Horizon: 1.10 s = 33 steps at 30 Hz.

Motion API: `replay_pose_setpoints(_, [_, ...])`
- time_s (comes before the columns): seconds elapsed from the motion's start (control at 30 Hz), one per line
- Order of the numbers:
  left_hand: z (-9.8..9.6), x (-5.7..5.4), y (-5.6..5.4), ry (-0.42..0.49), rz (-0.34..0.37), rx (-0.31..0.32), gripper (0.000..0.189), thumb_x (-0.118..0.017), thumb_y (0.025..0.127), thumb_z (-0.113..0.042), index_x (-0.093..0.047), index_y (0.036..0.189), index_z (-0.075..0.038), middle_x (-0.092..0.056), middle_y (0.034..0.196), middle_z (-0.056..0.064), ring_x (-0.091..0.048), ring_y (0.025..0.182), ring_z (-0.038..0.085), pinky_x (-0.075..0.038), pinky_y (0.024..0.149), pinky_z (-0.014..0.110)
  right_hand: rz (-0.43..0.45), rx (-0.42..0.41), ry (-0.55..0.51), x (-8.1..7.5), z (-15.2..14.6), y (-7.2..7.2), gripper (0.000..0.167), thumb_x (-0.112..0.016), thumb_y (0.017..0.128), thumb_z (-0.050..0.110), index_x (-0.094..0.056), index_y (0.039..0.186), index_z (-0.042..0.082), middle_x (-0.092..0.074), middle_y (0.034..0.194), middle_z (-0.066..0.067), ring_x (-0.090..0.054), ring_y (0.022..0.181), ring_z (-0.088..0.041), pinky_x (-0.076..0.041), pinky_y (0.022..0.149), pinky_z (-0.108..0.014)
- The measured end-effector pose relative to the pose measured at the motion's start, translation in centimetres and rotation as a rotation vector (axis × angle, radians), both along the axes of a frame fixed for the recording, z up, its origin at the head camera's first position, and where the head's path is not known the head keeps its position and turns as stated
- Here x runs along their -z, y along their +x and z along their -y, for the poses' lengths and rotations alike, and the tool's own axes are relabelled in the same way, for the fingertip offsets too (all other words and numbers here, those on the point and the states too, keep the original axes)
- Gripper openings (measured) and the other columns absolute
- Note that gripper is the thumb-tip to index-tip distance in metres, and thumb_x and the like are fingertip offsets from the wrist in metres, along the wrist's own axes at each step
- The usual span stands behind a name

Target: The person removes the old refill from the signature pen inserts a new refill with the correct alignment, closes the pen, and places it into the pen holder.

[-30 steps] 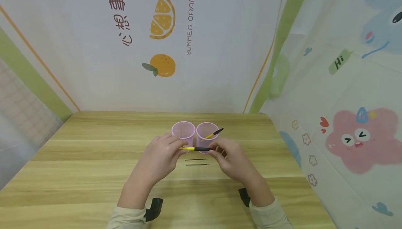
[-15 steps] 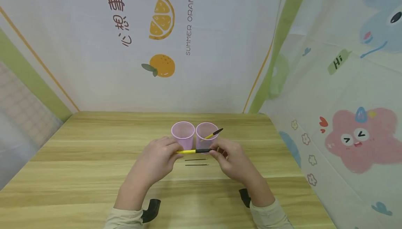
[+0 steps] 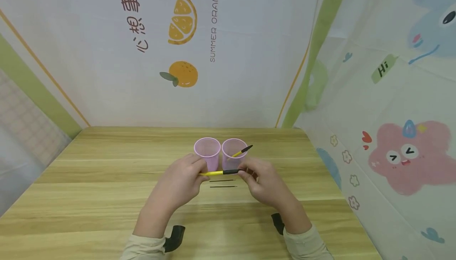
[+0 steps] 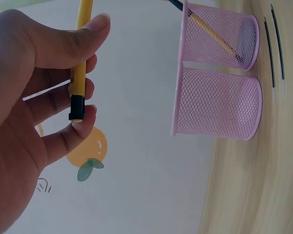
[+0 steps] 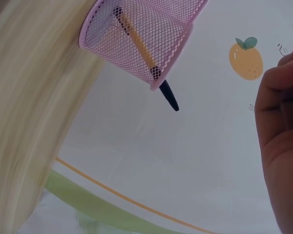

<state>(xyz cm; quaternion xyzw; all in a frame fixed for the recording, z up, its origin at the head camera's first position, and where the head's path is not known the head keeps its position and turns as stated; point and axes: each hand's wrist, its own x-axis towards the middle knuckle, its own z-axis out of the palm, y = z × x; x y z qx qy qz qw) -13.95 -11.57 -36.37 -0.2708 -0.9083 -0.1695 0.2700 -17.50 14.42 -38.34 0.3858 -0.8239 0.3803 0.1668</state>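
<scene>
A yellow pen (image 3: 215,173) with a black grip section lies level between both hands, above the table. My left hand (image 3: 179,181) pinches its yellow barrel between thumb and fingers; the black end cap (image 4: 76,107) shows in the left wrist view. At the other end my right hand (image 3: 264,180) pinches the black tip. The right wrist view shows only part of that hand, without the held pen. Just behind stand two pink mesh pen holders, the left one (image 4: 217,102) and the right one (image 4: 205,46). A second yellow-and-black pen (image 5: 169,95) leans inside the right holder.
Two thin dark pen refills (image 3: 223,186) lie parallel on the wooden table (image 3: 89,188), in front of the holders. A printed white curtain (image 3: 249,74) hangs behind the table, and another printed cloth (image 3: 356,113) hangs on the right.
My left hand has shifted slightly left and down along the pen, so more of the yellow barrel shows. My right hand keeps its pinch on the black end, almost still.
</scene>
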Motion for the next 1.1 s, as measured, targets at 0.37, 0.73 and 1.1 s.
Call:
replay_pose_setpoints(0.37, [-0.3,0.1,0.2,-0.015,-0.073,-0.017,0.033,-0.093,0.076,-0.01,-0.06,0.078,-0.015,-0.057,0.076,-0.007,-0.048,0.066,0.008,-0.046,0.057,0.024,-0.002,-0.021,0.013,0.2,0.2,-0.1,0.017,-0.066,0.099,-0.002,-0.062,0.093,0.014,-0.051,0.077,0.005,-0.043,0.068,0.001,-0.044,0.058,-0.019])
replay_pose_setpoints(0.73, [-0.5,0.5,-0.3,-0.008,-0.267,0.006,0.036,-0.097,0.068,-0.007,-0.063,0.076,-0.012,-0.059,0.073,-0.004,-0.048,0.061,0.009,-0.045,0.05,0.025,0.102,0.009,0.012,0.2,0.3,0.2,0.021,-0.062,0.102,0.0,-0.059,0.09,0.016,-0.049,0.077,0.007,-0.044,0.069,-0.001,-0.043,0.058,-0.02])
replay_pose_setpoints(1.1, [-0.8,1.0,-0.8,-0.005,-0.363,0.008,0.036,-0.097,0.067,-0.005,-0.062,0.074,-0.01,-0.056,0.07,-0.003,-0.048,0.058,0.012,-0.044,0.046,0.026,0.224,0.029,-0.004,-0.1,0.2,0.3,0.022,-0.059,0.106,0.004,-0.057,0.087,0.015,-0.049,0.075,0.007,-0.046,0.064,-0.003,-0.042,0.056,-0.021])
